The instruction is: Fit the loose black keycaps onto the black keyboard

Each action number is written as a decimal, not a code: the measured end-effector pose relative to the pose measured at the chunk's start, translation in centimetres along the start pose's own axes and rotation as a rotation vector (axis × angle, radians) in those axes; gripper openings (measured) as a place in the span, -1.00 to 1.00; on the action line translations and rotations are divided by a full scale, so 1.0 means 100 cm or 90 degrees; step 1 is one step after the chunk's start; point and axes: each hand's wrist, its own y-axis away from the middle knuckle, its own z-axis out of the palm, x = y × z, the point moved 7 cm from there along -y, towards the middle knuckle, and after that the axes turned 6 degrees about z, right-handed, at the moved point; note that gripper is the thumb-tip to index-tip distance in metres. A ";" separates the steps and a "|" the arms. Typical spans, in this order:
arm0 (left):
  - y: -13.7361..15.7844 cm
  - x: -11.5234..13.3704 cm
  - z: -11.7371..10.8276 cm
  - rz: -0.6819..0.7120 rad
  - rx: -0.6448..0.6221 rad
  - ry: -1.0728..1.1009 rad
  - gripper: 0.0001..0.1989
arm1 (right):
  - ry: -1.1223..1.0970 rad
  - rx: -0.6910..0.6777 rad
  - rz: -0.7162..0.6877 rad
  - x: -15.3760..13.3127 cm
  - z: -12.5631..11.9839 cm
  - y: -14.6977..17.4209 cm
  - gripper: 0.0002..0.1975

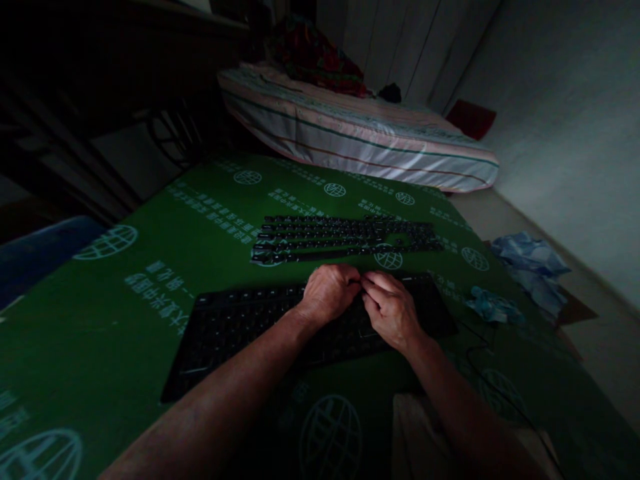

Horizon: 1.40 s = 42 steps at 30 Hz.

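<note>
A black keyboard (240, 330) lies across the green table in front of me, its top row still showing some keycaps and much of its middle hidden by my hands. My left hand (330, 290) is over its upper middle, fingers curled into a pinch. Fingertip to fingertip with it, my right hand (393, 303) is also pinched. Whatever lies between the fingers is too small and dark to make out. Beyond the keyboard, loose black keycaps (320, 233) are laid out in several rows, shaped like a keyboard layout.
The green table (165, 333) carries white printed globes and lettering. A cable (493, 387) runs along the right, near a crumpled bluish cloth or wrapper (495, 305). A wooden piece (415, 433) shows near me. Behind stands a bed (360, 137); crumpled material (530, 263) lies right.
</note>
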 end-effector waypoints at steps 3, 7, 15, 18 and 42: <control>0.000 -0.001 0.001 0.000 -0.002 0.007 -0.84 | -0.004 0.003 0.000 -0.001 -0.001 0.000 -0.73; -0.001 -0.002 0.002 0.014 -0.003 0.015 -0.85 | 0.000 -0.002 0.006 -0.001 -0.002 0.000 -0.73; -0.002 -0.003 0.003 0.020 0.007 0.021 -0.86 | -0.001 0.000 0.002 -0.001 -0.001 0.001 -0.73; -0.002 -0.002 0.003 0.035 0.010 0.016 -0.86 | 0.009 0.005 -0.008 -0.001 -0.001 0.002 -0.72; -0.001 -0.003 0.000 0.045 0.017 0.035 -0.86 | -0.051 0.024 0.066 0.010 -0.002 -0.004 -0.73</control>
